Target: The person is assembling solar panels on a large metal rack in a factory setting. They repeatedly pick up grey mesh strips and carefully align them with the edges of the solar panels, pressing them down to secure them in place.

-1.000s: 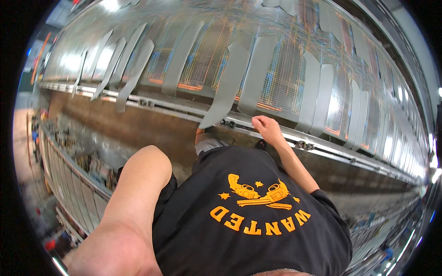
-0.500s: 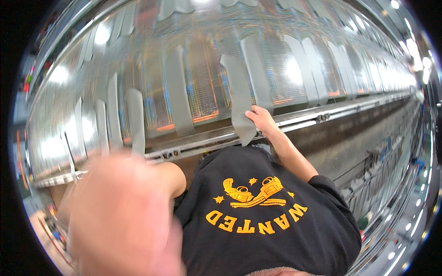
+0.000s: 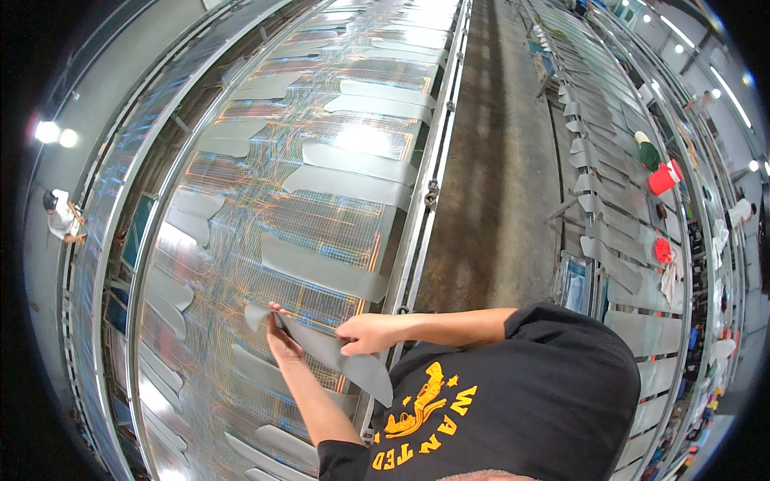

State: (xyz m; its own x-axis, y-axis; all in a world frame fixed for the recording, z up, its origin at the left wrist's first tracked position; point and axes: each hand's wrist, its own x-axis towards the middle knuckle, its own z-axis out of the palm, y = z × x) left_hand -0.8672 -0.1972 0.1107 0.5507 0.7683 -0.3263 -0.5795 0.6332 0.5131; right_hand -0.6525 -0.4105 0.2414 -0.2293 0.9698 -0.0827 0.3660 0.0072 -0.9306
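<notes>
A long grey flat piece [image 3: 353, 365] lies slanted over the near edge of a wire-mesh table [image 3: 337, 220]. My left hand [image 3: 278, 337] grips its upper left end, close to the curled tip. My right hand [image 3: 362, 333] pinches the same piece near its middle, with the forearm reaching in from the right. Both hands are close together above the mesh, just left of the metal side rail [image 3: 417, 240]. My black printed shirt [image 3: 513, 401] fills the lower right.
Several more grey pieces [image 3: 345, 184] lie in rows on the mesh. A concrete aisle [image 3: 497, 176] runs to the right. Beyond it a second long table carries grey pieces, a red cup [image 3: 662, 178] and a green object [image 3: 646, 151]. Another person [image 3: 61, 216] stands far left.
The view has swung around. My left arm, earlier raised close to the camera, now reaches the table, and both hands hold one grey piece where only the right hand touched one before.
</notes>
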